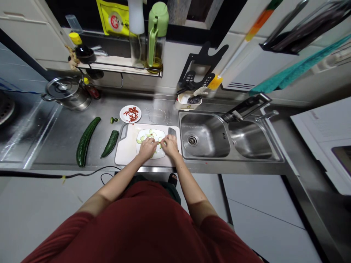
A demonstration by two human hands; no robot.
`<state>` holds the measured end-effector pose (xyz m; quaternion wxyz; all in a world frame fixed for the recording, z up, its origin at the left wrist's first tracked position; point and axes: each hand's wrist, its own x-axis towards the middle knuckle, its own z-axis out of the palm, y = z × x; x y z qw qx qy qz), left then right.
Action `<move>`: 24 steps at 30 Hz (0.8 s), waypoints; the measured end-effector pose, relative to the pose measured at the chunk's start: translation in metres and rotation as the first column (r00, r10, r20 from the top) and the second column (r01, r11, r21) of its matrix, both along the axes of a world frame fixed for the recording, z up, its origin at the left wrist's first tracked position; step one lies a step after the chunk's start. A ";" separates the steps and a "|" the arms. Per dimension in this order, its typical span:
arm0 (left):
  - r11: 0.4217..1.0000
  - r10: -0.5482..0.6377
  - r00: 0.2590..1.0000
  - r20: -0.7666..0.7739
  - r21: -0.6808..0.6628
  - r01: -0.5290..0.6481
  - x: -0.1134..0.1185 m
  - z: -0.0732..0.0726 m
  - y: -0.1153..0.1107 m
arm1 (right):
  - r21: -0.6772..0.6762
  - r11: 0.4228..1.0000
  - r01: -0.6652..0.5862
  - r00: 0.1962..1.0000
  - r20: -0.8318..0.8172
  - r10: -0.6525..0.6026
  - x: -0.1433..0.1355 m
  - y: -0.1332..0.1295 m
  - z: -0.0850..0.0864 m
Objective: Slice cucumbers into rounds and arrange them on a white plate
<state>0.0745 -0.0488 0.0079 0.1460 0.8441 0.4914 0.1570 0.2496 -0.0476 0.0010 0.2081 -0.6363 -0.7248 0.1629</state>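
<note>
In the middle of the frame, my left hand (148, 149) and right hand (170, 145) are curling their fingers over the white plate (159, 154); from afar, I cannot tell if they are pinching anything. Green slices (142, 138) are lying there, probably because the plate is catching loose bits.

Along the back edge of the steel bench (59, 146) stands a pale wall (168, 60) bearing a narrow shelf (116, 61); light-grey floor (55, 201) shows below the front edge.

Stretched edges, blurry upper right
</note>
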 end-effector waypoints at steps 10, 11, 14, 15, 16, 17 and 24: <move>1.000 -0.014 0.998 -0.063 0.020 0.016 0.003 -0.004 0.001 | -0.003 1.000 -0.014 0.999 0.036 0.014 0.001 0.001 0.001; 1.000 -0.018 0.997 -0.070 0.019 0.019 0.004 -0.004 0.002 | -0.005 1.000 -0.014 0.999 0.040 0.014 0.001 0.001 0.001; 1.000 -0.019 0.996 -0.090 0.011 0.020 0.005 -0.003 0.002 | -0.008 1.000 0.001 0.998 0.056 0.000 0.000 0.001 0.000; 1.000 -0.018 0.995 -0.097 0.006 0.018 0.005 -0.003 0.002 | -0.009 1.000 0.007 0.998 0.058 -0.007 0.000 0.000 -0.001; 1.000 -0.016 0.995 -0.103 0.002 0.016 0.005 -0.002 0.002 | -0.009 1.000 0.012 0.998 0.058 -0.011 0.000 0.000 -0.001; 1.000 -0.014 0.994 -0.107 -0.002 0.014 0.006 -0.002 0.002 | -0.009 1.000 0.017 0.998 0.055 -0.016 0.000 0.000 -0.002; 1.000 -0.011 0.993 -0.118 0.004 0.012 0.007 -0.003 0.003 | 0.013 0.998 0.058 0.998 0.028 -0.058 -0.001 0.000 -0.001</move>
